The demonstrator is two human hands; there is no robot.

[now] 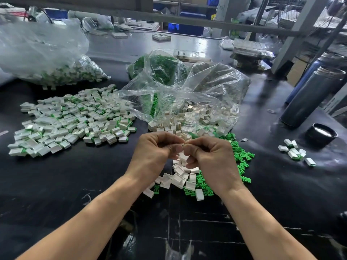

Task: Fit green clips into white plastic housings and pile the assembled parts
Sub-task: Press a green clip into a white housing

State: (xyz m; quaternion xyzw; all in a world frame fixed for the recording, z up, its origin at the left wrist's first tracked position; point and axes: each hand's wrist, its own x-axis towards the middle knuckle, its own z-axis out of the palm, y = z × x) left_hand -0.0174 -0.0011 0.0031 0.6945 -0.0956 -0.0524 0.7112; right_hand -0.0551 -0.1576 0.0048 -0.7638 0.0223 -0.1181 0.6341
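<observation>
My left hand (157,149) and my right hand (210,154) meet fingertip to fingertip above the table, pinching a small part between them that the fingers almost wholly hide. Under them lie loose white housings (178,177) and a spread of green clips (242,158). A broad pile of assembled white-and-green parts (71,119) covers the table to the left. An open clear bag (197,109) behind my hands spills more white housings, and a bag of green clips (161,68) lies behind it.
A large clear bag of assembled parts (56,70) sits at the far left. Two metal flasks (311,94) and a black lid (322,133) stand at the right, with a small cluster of assembled parts (296,152) beside them. Trays and shelving fill the background.
</observation>
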